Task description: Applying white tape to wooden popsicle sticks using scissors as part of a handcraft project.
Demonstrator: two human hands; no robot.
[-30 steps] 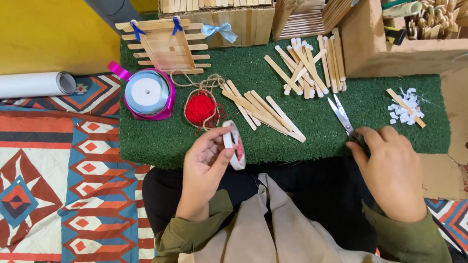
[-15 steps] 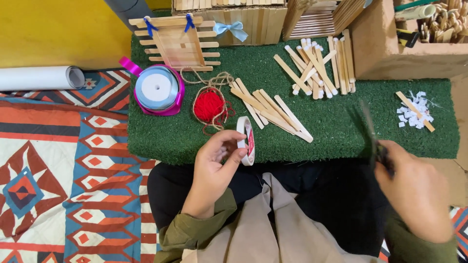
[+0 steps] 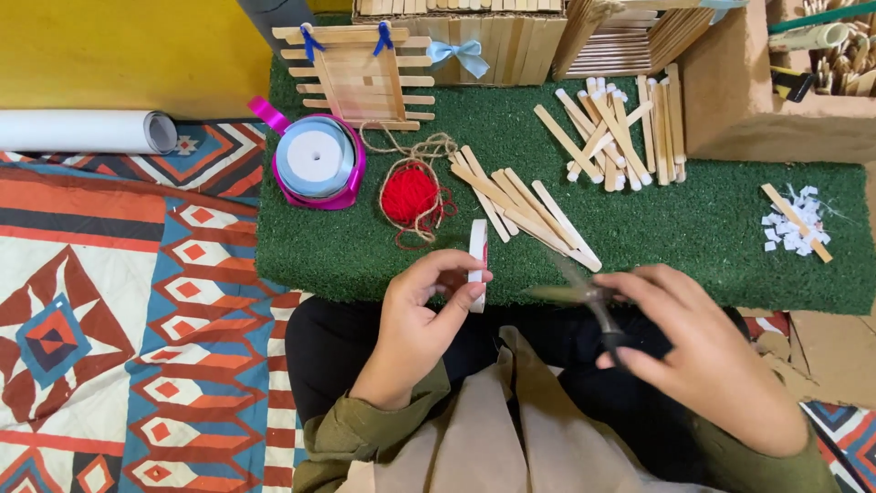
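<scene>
My left hand (image 3: 422,315) holds a small white roll of tape (image 3: 477,260) upright by its edge, over the near edge of the green turf mat (image 3: 693,228). My right hand (image 3: 707,351) grips a pair of scissors (image 3: 584,297), blurred by motion, with the blades pointing left toward the tape roll. A ball of red yarn (image 3: 410,194) and a loose bundle of flat wooden sticks (image 3: 520,205) lie on the mat just beyond my hands.
On the mat: ribbon spools (image 3: 317,160), a stick raft with blue bows (image 3: 360,73), another stick pile (image 3: 620,128), white scraps with one stick (image 3: 794,219). Stick-built boxes (image 3: 511,36) and a cardboard box (image 3: 757,91) stand behind. A paper roll (image 3: 82,131) lies on the patterned rug.
My right hand lifted the scissors off the mat at the right and brought them left toward the tape roll. My left hand raised the roll slightly.
</scene>
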